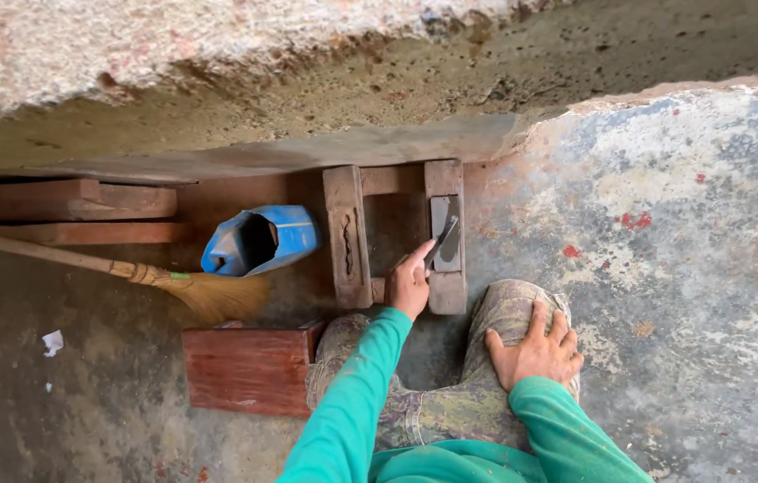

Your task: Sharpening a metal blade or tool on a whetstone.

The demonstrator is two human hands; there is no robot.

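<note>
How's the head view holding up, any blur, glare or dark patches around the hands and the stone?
Head view: soft even daylight, no glare; the left hand and the flat blade on the grey stone read fairly sharp; the gap inside the wooden frame sits in shadow; wide-lens bending curves the edges; the right hand is clear.

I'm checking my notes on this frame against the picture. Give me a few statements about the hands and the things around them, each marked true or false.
1. The left hand holds a flat metal blade against the grey stone. True.
2. The right hand grips the broom. False: it rests on the person's knee.
3. The blue container lies on its side. True.
4. The broom lies right of the wooden frame. False: left.
</note>
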